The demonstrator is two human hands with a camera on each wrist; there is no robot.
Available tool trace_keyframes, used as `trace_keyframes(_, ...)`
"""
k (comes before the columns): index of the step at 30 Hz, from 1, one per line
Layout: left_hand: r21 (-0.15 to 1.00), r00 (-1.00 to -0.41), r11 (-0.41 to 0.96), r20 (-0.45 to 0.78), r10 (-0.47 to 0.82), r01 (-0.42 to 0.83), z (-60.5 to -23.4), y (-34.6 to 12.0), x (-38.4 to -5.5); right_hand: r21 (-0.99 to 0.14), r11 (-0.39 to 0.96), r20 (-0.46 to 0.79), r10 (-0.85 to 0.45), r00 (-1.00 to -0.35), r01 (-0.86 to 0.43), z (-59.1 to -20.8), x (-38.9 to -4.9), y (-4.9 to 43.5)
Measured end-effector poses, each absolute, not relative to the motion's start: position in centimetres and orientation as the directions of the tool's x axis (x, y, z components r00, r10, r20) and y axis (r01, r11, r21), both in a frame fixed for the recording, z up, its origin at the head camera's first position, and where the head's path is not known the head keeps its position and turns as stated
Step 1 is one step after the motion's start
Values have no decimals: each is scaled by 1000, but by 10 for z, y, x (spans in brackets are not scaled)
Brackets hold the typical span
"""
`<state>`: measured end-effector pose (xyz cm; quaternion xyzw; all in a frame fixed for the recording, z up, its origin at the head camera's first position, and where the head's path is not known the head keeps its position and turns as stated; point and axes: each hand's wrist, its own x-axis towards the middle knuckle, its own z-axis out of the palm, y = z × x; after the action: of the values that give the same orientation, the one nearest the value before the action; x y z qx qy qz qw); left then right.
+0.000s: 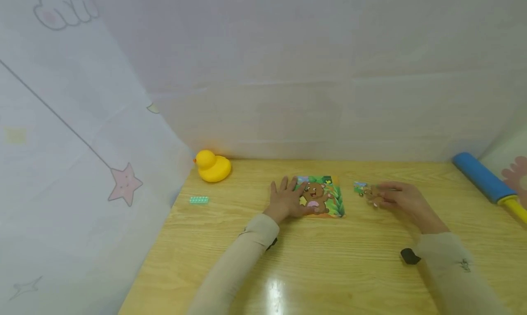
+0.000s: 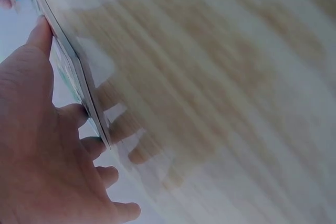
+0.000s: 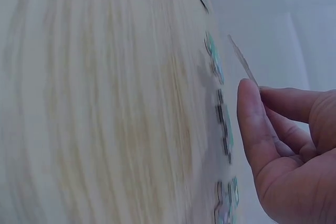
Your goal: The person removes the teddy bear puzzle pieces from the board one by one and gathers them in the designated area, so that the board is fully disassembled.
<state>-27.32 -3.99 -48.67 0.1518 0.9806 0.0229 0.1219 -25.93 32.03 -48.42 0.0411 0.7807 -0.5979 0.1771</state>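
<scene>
A puzzle board (image 1: 334,197) with a brown bear picture lies flat on the wooden table. My left hand (image 1: 285,203) rests on its left side with fingers spread; the left wrist view shows thumb and fingertips touching the board's edge (image 2: 79,72). To the right of the board, my right hand (image 1: 401,200) pinches a thin puzzle piece (image 3: 242,60) between thumb and fingers, held just above the table. Several loose puzzle pieces (image 3: 226,124) lie under and beside that hand; one loose piece (image 1: 360,188) shows left of its fingertips. The held piece's printed side is hard to make out.
A yellow rubber duck (image 1: 214,167) stands at the back left, with a small green dotted block (image 1: 199,200) in front of it. At the right edge lies a blue and yellow foam-covered toy (image 1: 481,177). A pale cloth wall (image 1: 288,113) rises behind the table.
</scene>
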Motion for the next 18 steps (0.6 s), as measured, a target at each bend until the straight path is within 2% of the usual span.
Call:
trace_keyframes(6, 70, -927, 957, -238, 291, 282, -486, -38, -274, -910, 297, -333, -104, -937, 290, -485, -254, 336)
trace_keyframes(18, 59, -926, 961, -257, 277, 271, -482, -36, -276, -888, 387, -315, -119, -942, 248, -484, -244, 350)
